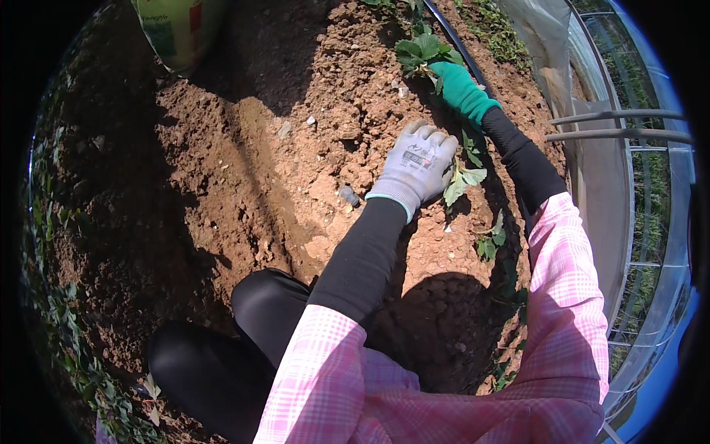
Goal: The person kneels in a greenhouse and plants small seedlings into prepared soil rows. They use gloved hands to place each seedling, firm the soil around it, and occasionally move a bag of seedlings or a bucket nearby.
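Observation:
My left hand (420, 158), in a pale grey work glove, rests knuckles up on reddish, crumbly soil (344, 139). A leafy seedling (466, 180) shows at its right edge; its fingertips are hidden, so I cannot tell whether it grips the stem. Farther ahead, my right hand (455, 83), in a green glove, reaches to the base of a green leafy plant (424, 50). Its fingers are hidden by the leaves and its own back. Another small plant (488, 241) grows in the row nearer to me.
A black drip hose (457, 41) runs along the row on the right. Beyond it stand plastic sheeting (599, 205) and metal pipes (621, 115). A printed sack (180, 33) stands at the upper left. Green foliage (77, 338) lines the left side.

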Demonstrator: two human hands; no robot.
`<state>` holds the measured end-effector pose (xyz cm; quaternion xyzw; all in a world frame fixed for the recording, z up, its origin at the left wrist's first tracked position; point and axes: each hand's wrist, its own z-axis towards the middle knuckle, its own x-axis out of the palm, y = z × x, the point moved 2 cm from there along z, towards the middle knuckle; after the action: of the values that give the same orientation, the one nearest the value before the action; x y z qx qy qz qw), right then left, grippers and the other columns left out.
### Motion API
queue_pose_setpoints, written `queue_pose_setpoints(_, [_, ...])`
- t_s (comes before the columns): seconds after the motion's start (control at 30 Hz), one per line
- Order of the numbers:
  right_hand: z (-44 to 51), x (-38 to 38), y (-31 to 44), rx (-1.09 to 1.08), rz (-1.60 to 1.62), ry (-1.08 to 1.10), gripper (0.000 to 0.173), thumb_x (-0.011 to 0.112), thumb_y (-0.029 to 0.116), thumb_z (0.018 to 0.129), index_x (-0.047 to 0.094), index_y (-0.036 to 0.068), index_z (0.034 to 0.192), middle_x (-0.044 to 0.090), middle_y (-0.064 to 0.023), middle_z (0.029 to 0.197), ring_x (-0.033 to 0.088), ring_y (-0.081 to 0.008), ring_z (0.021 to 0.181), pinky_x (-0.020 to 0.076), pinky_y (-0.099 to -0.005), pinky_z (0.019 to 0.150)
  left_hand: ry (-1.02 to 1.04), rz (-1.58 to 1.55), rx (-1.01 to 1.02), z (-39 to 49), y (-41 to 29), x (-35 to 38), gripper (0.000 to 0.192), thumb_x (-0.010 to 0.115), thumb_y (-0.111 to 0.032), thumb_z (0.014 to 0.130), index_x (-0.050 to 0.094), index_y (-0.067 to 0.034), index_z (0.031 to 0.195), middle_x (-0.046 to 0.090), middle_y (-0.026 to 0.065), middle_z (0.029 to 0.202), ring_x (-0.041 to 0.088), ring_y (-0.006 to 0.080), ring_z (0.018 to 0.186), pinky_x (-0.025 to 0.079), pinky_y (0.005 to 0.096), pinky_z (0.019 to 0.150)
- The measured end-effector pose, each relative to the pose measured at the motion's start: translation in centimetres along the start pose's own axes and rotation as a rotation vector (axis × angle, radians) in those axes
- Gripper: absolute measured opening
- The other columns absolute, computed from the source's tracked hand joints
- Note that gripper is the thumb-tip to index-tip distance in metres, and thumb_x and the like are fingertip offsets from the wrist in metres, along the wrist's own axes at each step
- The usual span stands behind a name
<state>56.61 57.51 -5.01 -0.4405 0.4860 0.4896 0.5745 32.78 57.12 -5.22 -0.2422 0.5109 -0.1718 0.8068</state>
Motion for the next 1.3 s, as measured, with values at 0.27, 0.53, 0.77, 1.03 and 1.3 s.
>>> queue_pose_setpoints(0.27, [0.8, 0.3, 1.0, 0.198, 0.619, -0.005, 0.025, 0.058, 0.006, 0.089, 0.065, 0.004, 0.113, 0.07, -0.0146, 0.099, 0.067, -0.0299, 0.089, 0.0524, -0.0367, 0.081, -0.006, -0.005, -0.02, -0.8, 1.0, -0.1, 0.045, 0.062, -0.03, 0.084, 0.058, -0.013, 0.125, 0.062, 0.0084, 0.121, 0.052, 0.0257, 0.123, 0.03, 0.0435, 0.115])
queue_pose_setpoints(0.53, [6.5, 1.9, -0.3, 0.39, 0.391, 0.083, 0.023, 0.062, 0.014, 0.093, 0.066, 0.004, 0.114, 0.07, -0.0126, 0.095, 0.063, -0.0211, 0.079, 0.0518, -0.0354, 0.071, 0.032, -0.004, -0.026, -0.5, 0.7, -0.2, 0.04, 0.061, -0.03, 0.085, 0.058, -0.012, 0.12, 0.063, 0.0094, 0.119, 0.052, 0.0267, 0.122, 0.03, 0.0436, 0.114])
queue_pose_setpoints(0.77, [7.1, 3.3, -3.6, 0.285, -0.08, 0.172, 0.025, 0.054, 0.009, 0.084, 0.067, 0.003, 0.104, 0.066, -0.0238, 0.094, 0.065, -0.039, 0.087, 0.0516, -0.0436, 0.073, -0.03, -0.023, 0.002, 0.1, -0.1, 0.3, 0.034, 0.064, -0.029, 0.084, 0.058, -0.012, 0.113, 0.064, 0.0083, 0.112, 0.054, 0.0253, 0.119, 0.032, 0.044, 0.113])
queue_pose_setpoints(1.03, [8.1, 2.2, -1.2, 0.215, 0.244, 0.234, 0.025, 0.055, 0.016, 0.088, 0.066, 0.004, 0.107, 0.069, -0.0173, 0.095, 0.065, -0.0329, 0.086, 0.0512, -0.042, 0.076, -0.024, -0.023, -0.02, -0.3, 0.5, 0.4, 0.033, 0.064, -0.03, 0.084, 0.058, -0.013, 0.112, 0.064, 0.0076, 0.113, 0.053, 0.0249, 0.12, 0.031, 0.0442, 0.113])
queue_pose_setpoints(1.3, [6.5, -1.2, -1.9, 0.161, 0.269, 0.525, 0.023, 0.058, 0.026, 0.097, 0.067, 0.008, 0.106, 0.068, -0.0044, 0.081, 0.061, -0.0166, 0.067, 0.0486, -0.0319, 0.06, 0.025, -0.037, 0.005, 0.3, -0.9, 0.2, 0.036, 0.064, -0.03, 0.083, 0.057, -0.013, 0.114, 0.063, 0.0082, 0.116, 0.053, 0.0248, 0.122, 0.03, 0.0428, 0.114])
